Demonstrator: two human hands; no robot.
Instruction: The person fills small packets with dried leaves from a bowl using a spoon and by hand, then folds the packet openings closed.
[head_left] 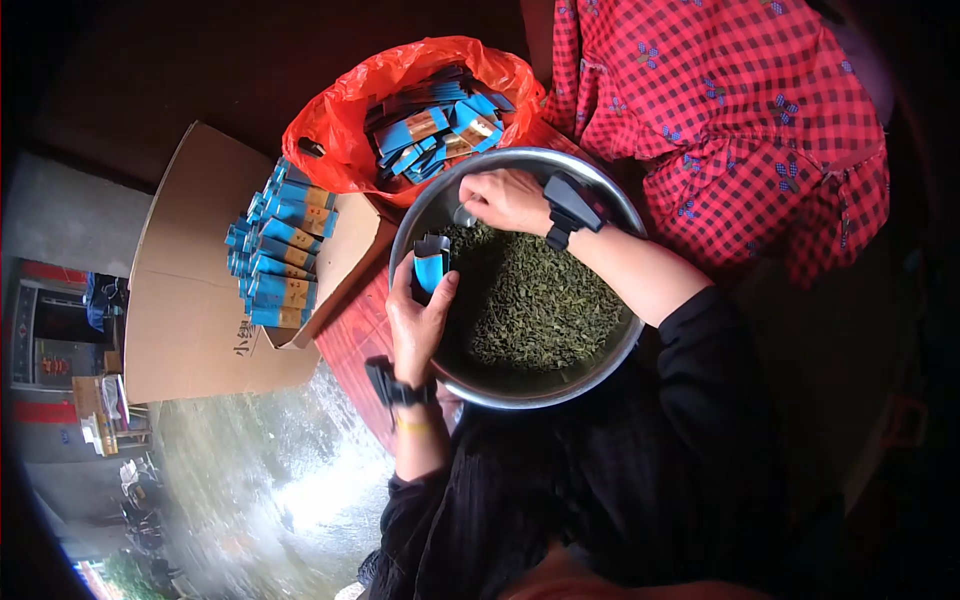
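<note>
A wide metal bowl [632, 345] holds a heap of dried green tea leaves [545, 300]. Over its left rim, my left hand [415, 318] is closed around a small blue packet [430, 265], whose silvery mouth gapes upward. My right hand [508, 200] is above the far part of the bowl, its fingers pinched on a small metal spoon [464, 215]. The spoon is a short way above and to the right of the packet's opening, apart from it. Whether any leaves lie in the spoon is too small to tell.
Behind the bowl, a red plastic bag [340, 120] contains many flat blue packets [440, 130]. To the left, a cardboard box [190, 270] holds stacked blue packets [285, 250]. A red checked cloth [740, 130] is at the right. Under these is a reddish wooden table [355, 340].
</note>
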